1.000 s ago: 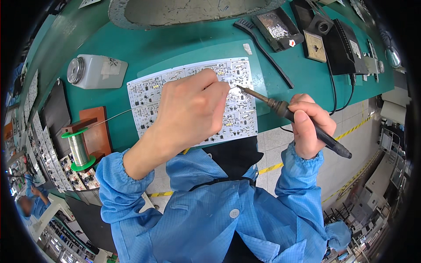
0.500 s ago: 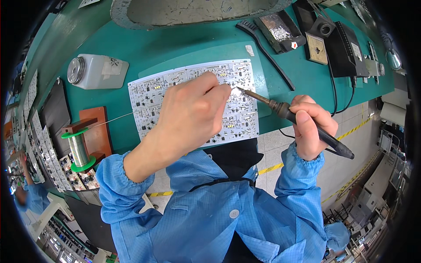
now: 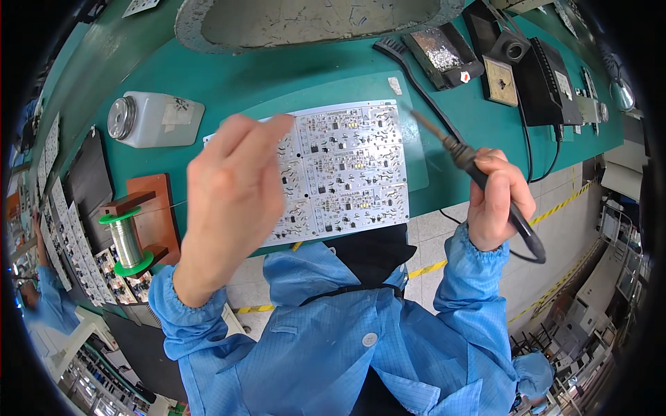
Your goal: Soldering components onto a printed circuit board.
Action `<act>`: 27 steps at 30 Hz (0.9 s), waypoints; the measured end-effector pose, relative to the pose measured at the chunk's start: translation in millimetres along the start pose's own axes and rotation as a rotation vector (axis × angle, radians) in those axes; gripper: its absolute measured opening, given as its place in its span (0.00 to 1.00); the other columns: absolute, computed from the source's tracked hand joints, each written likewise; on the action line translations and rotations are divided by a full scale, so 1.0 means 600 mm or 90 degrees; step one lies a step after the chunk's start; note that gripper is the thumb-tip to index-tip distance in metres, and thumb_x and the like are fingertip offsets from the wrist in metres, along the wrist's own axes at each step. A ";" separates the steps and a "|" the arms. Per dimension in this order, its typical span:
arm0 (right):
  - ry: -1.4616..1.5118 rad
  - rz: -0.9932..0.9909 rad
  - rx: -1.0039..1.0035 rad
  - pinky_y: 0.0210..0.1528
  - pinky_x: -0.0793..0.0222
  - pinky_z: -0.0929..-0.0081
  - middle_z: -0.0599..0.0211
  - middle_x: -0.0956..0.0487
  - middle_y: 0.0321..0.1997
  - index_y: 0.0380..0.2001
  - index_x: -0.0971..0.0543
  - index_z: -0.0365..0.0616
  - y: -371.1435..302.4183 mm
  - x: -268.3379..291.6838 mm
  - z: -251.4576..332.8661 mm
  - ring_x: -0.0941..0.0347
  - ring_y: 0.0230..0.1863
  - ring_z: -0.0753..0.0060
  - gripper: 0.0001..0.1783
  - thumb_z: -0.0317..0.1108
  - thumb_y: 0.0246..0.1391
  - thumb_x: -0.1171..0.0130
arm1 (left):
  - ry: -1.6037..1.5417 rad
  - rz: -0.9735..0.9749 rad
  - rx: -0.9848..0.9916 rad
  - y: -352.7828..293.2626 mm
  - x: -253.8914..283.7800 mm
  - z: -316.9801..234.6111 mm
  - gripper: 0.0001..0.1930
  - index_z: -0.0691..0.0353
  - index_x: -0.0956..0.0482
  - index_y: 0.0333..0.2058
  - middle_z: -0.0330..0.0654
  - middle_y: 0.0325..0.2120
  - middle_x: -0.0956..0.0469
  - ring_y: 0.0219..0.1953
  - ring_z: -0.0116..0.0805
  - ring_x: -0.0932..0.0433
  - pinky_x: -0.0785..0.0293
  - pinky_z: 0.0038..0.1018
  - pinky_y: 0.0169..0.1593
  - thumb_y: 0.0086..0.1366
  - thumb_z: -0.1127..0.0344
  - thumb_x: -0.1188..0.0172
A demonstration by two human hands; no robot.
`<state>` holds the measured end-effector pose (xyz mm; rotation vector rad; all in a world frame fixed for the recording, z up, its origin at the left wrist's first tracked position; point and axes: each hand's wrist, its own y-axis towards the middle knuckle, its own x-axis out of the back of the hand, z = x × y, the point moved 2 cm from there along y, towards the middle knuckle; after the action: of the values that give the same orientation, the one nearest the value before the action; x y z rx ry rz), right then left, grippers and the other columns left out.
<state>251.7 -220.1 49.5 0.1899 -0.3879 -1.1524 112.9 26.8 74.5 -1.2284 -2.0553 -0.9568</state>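
Observation:
A white panel of circuit boards [image 3: 357, 163], dotted with small dark and yellow parts, lies on the green mat. Over its left part is my left hand [image 3: 236, 180], a little blurred, thumb and fingers pinched together. Thin solder wire [image 3: 179, 204] runs from the solder spool [image 3: 125, 241] toward this hand and goes out of sight behind it. My right hand [image 3: 501, 197] grips a soldering iron [image 3: 479, 166] by its black handle. Its tip is raised off the panel, beyond the right edge.
A white bottle [image 3: 159, 119] stands at the left. Black brush [image 3: 423, 87], solder scrap tray [image 3: 442, 57], iron stand with yellow sponge [image 3: 500, 82] and black soldering station [image 3: 548, 83] sit at the far right. A grey rim [image 3: 319, 38] overhangs the far side.
My left hand has moved left across the panel, uncovering its middle. My right hand has lifted the soldering iron away from the panel, and its tip now points further up.

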 end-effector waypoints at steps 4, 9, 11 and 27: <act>-0.074 -0.068 0.153 0.34 0.34 0.75 0.57 0.24 0.33 0.44 0.23 0.31 0.013 -0.008 -0.029 0.28 0.29 0.72 0.25 0.47 0.59 0.44 | 0.029 -0.014 0.076 -0.014 0.032 0.035 0.13 0.67 0.21 0.40 0.49 0.26 0.26 0.27 0.46 0.25 0.29 0.32 0.32 0.56 0.83 0.46; -0.235 0.000 0.074 0.51 0.33 0.69 0.50 0.21 0.46 0.52 0.26 0.33 0.029 -0.017 -0.057 0.26 0.46 0.62 0.24 0.40 0.59 0.43 | 0.064 -0.074 0.186 -0.035 0.058 0.080 0.08 0.68 0.22 0.40 0.48 0.28 0.23 0.27 0.41 0.25 0.30 0.29 0.32 0.62 0.77 0.45; -0.325 0.026 0.093 0.52 0.33 0.67 0.56 0.19 0.44 0.52 0.25 0.37 0.036 -0.018 -0.059 0.26 0.46 0.62 0.22 0.37 0.57 0.41 | 0.084 -0.049 0.209 -0.052 0.061 0.084 0.07 0.68 0.22 0.39 0.48 0.29 0.23 0.27 0.42 0.24 0.29 0.29 0.32 0.63 0.75 0.45; -0.054 0.010 0.047 0.47 0.23 0.70 0.47 0.23 0.52 0.52 0.28 0.34 -0.058 -0.084 -0.015 0.20 0.44 0.62 0.24 0.16 0.49 0.39 | 0.093 -0.087 0.196 -0.115 0.021 0.060 0.15 0.71 0.23 0.32 0.51 0.42 0.28 0.43 0.47 0.27 0.31 0.35 0.46 0.56 0.63 0.33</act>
<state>208.0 -188.2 19.4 0.2026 -0.5065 -1.1341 42.3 39.4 42.5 -0.8432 -2.0943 -0.7304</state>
